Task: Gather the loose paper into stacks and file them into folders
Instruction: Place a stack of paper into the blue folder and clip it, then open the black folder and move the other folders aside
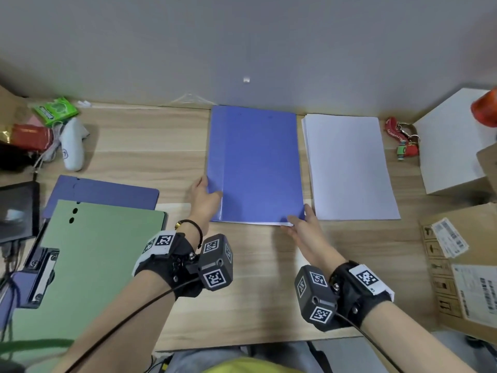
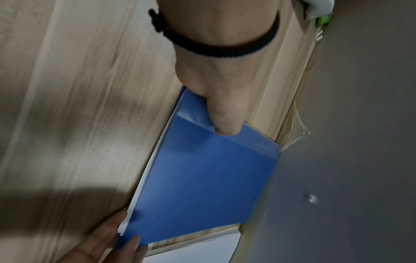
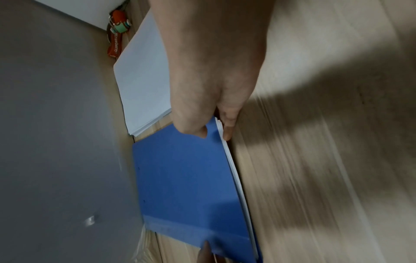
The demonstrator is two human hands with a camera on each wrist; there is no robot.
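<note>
Closed blue folder (image 1: 258, 165) lying flat at the middle of the wooden worktop (image 1: 166, 135), far edge close to the grey wall (image 1: 242, 36); white sheet edges (image 3: 234, 170) protruding along the near edge. Left hand (image 1: 204, 196) at the folder's near-left edge, thumb on the cover, the other fingers hidden under it: gripping the spine side. Right hand (image 1: 301, 227) at the near-right corner, thumb (image 3: 193, 128) on the cover and a fingertip against the paper edges beneath: pinching that corner. Stack of white paper (image 1: 349, 168) just right of the folder, apart from it, lying flat. Keyring with red strap (image 1: 403, 138) beyond the stack, beside a white box (image 1: 454, 141). Cardboard cartons (image 1: 462, 265) at the right edge. Green clipboard (image 1: 88, 254) at near left, overlapping a dark purple folder (image 1: 107, 192). White handheld controller (image 1: 71, 146), green packet (image 1: 55, 111) and red packet (image 1: 29, 135) at far left. Black cord bracelet (image 2: 225, 51) on the left wrist; marker-covered camera units strapped to both wrists.
</note>
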